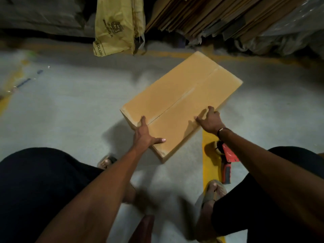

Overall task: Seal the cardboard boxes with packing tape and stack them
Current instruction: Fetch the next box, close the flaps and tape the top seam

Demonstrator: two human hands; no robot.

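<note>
Cardboard box (182,102) lies flat on the concrete floor (70,111), flaps closed, centre seam untaped. Left hand (145,132) rests on the near end, fingers spread and straight, thumb along the edge. Right hand (210,120) grips the box's right near edge with curled fingers. Red tape dispenser (227,162) lies on the floor beneath the right forearm. Flattened cardboard sheets (201,14) and a yellow sack (115,27) stand beyond.
</note>
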